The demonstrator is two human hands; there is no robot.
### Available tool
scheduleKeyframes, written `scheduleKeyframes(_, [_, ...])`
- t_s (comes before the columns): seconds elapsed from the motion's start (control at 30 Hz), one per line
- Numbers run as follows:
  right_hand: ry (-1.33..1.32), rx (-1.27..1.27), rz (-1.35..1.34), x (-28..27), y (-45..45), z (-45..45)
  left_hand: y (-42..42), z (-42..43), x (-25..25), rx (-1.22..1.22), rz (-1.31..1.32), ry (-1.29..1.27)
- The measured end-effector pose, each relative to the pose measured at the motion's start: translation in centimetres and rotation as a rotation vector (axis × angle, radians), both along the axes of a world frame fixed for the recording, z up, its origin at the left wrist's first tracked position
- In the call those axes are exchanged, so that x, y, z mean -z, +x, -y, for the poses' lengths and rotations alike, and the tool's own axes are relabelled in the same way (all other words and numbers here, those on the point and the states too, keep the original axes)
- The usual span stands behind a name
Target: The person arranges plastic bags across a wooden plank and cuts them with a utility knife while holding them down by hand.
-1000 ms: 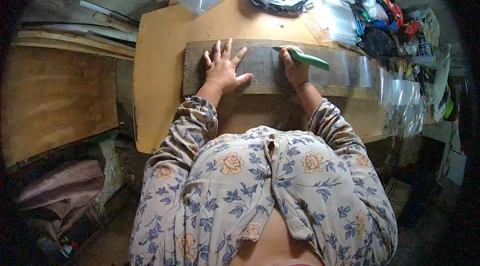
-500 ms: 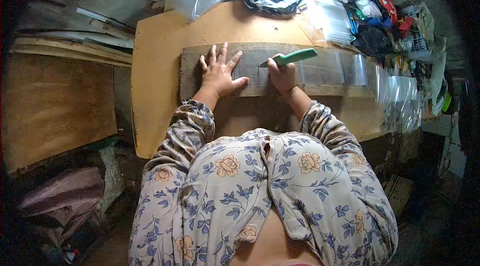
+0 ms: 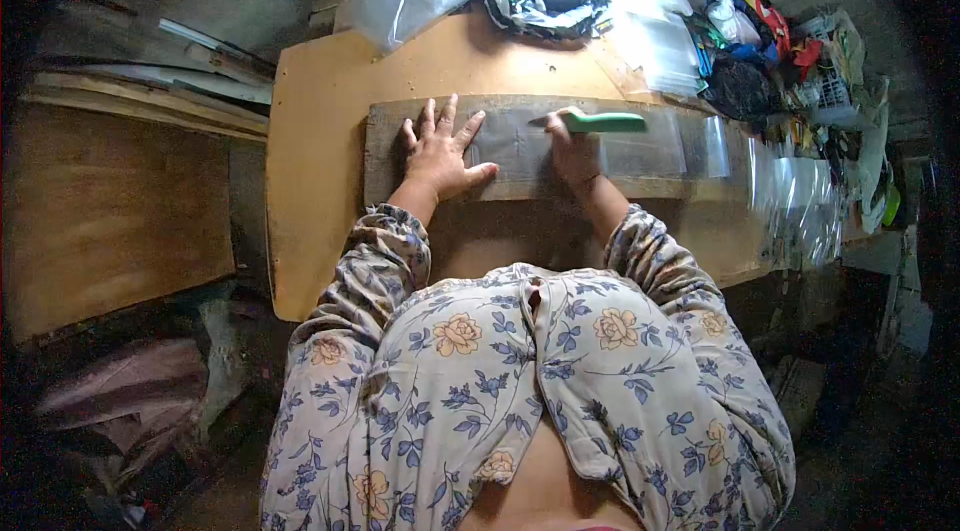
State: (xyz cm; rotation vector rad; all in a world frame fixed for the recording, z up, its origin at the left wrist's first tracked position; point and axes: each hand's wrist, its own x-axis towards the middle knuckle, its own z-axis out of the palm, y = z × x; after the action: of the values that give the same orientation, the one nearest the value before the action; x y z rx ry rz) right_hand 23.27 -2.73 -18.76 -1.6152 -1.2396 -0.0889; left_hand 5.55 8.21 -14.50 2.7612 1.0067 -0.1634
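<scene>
Across the bench [image 3: 330,71], a plank [image 3: 384,166] carries plastic [image 3: 520,159], seemingly not fully cut; left hand [image 3: 436,161] lies splayed, right hand [image 3: 575,156] clasps a knife [image 3: 610,121].

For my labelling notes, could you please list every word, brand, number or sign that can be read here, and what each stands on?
No text can be read anywhere.
Green-handled knife: no lettering visible.
Wooden board: none visible.
Heap of bags at right: too blurred to tell.

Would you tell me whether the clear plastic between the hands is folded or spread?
Spread: the clear plastic lies flat along the wooden board, which shows through it.
</scene>
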Motion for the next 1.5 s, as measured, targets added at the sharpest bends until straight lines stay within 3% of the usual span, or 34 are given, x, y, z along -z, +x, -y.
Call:
scheduleKeyframes(0.1, [-0.258, -0.028, -0.337, -1.8, 1.4, 0.2, -1.1, -0.5, 0.6, 0.023, 0.007, -0.014])
scheduleKeyframes(0.2, [-0.156, -0.113, -0.360, 1.2, 0.8, -0.2, -2.6, -1.8, 1.4, -0.007, -0.018, 0.033])
scheduleKeyframes(0.27, [-0.048, -0.218, -0.636, 0.6, -1.5, -0.6, -4.1, -2.9, 1.5, -0.032, -0.041, 0.035])
scheduleKeyframes(0.4, [-0.059, -0.207, -0.421, 1.3, -2.7, -1.7, -5.6, -3.8, 2.1, -0.047, 0.004, 0.022])
scheduleKeyframes(0.47, [-0.069, -0.199, -0.478, 1.4, -2.7, -1.9, -5.2, -3.4, 2.1, 0.001, 0.109, 0.101])
scheduleKeyframes(0.6, [-0.154, -0.206, -0.536, -0.1, -3.0, -1.9, -1.8, -1.0, 1.4, 0.115, 0.084, 0.048])
scheduleKeyframes(1.07, [-0.181, -0.300, -0.534, 0.9, -2.6, -3.7, -2.1, -0.7, 1.6, 0.003, -0.053, 0.077])
scheduleKeyframes(1.17, [-0.186, -0.320, -0.580, 1.1, -2.7, -4.2, -2.3, -0.8, 2.0, -0.009, 0.052, 0.104])
scheduleKeyframes(1.23, [-0.176, -0.326, -0.576, 0.5, -2.9, -4.3, -2.3, -1.4, 1.9, 0.024, 0.259, 0.120])
scheduleKeyframes(1.3, [0.007, -0.344, -0.640, -0.3, -3.2, -4.2, -1.7, -1.4, 1.9, -0.001, 0.391, 0.132])
scheduleKeyframes(1.4, [-0.121, -0.331, -0.706, -1.1, -3.2, -3.7, -0.2, -2.1, 2.3, -0.303, 0.421, -0.044])
scheduleKeyframes(1.5, [-0.064, -0.326, -0.599, -0.2, -3.1, -4.4, 0.2, -2.2, 2.3, -0.357, 0.432, -0.168])
